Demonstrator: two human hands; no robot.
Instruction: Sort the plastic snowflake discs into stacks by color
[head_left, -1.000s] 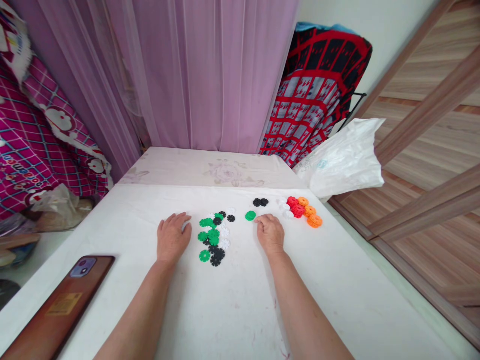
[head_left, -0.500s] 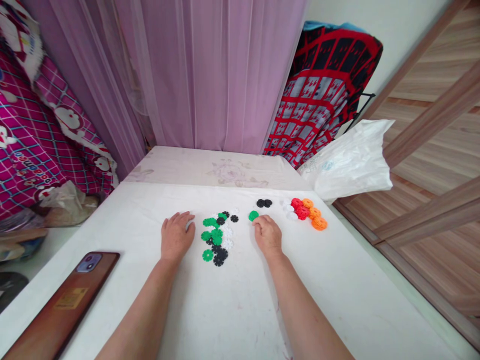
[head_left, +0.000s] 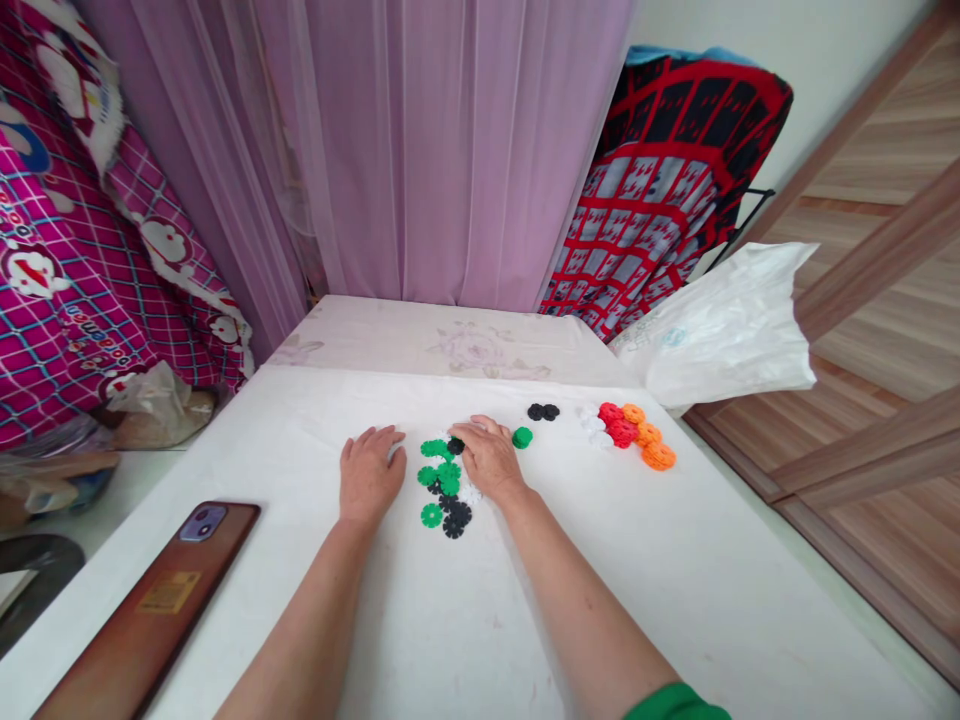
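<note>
My left hand [head_left: 369, 475] rests on the white table with its fingers apart, left of a mixed pile of notched discs. Green discs [head_left: 448, 477], black discs [head_left: 454, 520] and partly covered white discs [head_left: 470, 493] make up that pile. Over its upper right side lies my right hand [head_left: 489, 455], fingertips closed on a black disc [head_left: 456, 445]. Just right of that hand sits a separate green disc stack [head_left: 523, 437]. Two black stacks [head_left: 544, 411] lie beyond it.
Farther right are white [head_left: 598, 430], red [head_left: 621, 432] and orange discs [head_left: 658, 456]. A brown phone [head_left: 150, 610] lies at the left of the table [head_left: 450, 640]. A white plastic bag [head_left: 720, 330] stands at the right edge, and a purple curtain [head_left: 442, 150] hangs behind.
My right hand has moved left from the separate green stack to the mixed pile and now touches a black disc there. My left hand stays beside the pile. The view has shifted slightly.
</note>
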